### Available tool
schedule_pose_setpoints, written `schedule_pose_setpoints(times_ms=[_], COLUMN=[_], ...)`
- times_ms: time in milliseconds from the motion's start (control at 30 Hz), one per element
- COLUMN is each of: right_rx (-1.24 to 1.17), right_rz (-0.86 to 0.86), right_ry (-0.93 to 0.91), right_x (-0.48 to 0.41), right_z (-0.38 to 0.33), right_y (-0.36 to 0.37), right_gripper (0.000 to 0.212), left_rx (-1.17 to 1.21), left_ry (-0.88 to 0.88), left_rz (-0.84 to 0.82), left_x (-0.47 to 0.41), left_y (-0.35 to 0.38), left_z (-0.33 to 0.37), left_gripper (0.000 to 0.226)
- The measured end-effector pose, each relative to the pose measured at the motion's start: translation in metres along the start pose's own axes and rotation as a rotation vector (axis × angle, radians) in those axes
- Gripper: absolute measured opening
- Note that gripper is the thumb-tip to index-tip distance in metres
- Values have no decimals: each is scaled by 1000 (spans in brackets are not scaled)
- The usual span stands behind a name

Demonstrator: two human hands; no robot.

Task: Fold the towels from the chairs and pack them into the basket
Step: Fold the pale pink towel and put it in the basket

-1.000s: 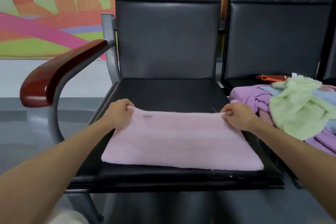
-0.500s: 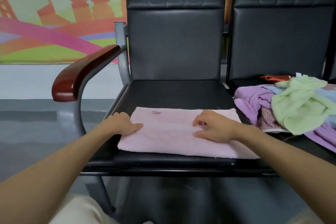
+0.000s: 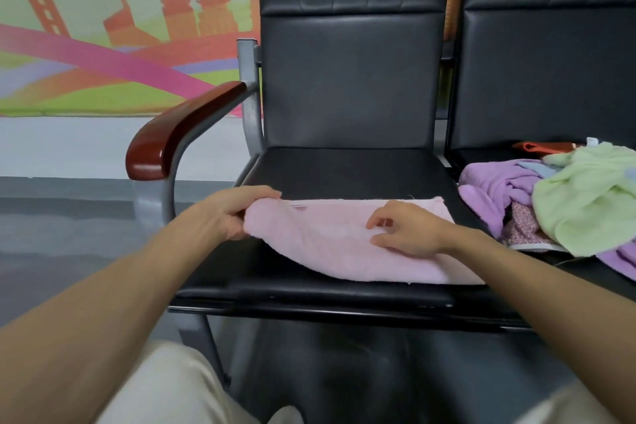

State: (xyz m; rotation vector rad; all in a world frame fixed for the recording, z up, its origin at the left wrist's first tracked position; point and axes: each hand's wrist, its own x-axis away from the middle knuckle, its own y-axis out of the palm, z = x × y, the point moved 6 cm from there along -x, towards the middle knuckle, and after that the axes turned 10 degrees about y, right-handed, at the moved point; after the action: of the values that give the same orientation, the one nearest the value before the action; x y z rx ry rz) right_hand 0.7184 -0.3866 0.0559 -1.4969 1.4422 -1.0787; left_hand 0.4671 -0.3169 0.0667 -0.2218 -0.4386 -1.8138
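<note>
Pink towel (image 3: 337, 251) lies across front of chair seat (image 3: 344, 172). Left hand (image 3: 223, 213) grips its left end, raised off the seat. Right hand (image 3: 409, 234) rests loose-fingered on its middle. Risk: light pressure there lets layers slip, so the fold lands crooked.

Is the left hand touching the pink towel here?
Touching. The head view shows the left hand gripping the left end of the pink towel, fingers curled over its raised edge.

The left hand (image 3: 223, 213) and right hand (image 3: 409, 234) are bare, like both forearms (image 3: 103, 286). Cream trousers (image 3: 172, 389) show at six o'clock.
</note>
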Motion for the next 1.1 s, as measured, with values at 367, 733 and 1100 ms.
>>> schedule_pose_setpoints(times_ms=[367,733,1100], right_rx=[-341,-297,-27], right_rz=[407,432,208], right_ry=[299,348,-16], right_x=[49,82,76], right_z=[95,128,54], right_y=[-61,-68,-49], right_gripper=[16,16,14], left_rx=[73,-510,-1357], left_ry=[265,254,895], left_rz=[-179,-381,-408], left_x=[-3,-3,-13], left_y=[137,250,209], left_z=[14,-47,-25], left_gripper=[9,13,27])
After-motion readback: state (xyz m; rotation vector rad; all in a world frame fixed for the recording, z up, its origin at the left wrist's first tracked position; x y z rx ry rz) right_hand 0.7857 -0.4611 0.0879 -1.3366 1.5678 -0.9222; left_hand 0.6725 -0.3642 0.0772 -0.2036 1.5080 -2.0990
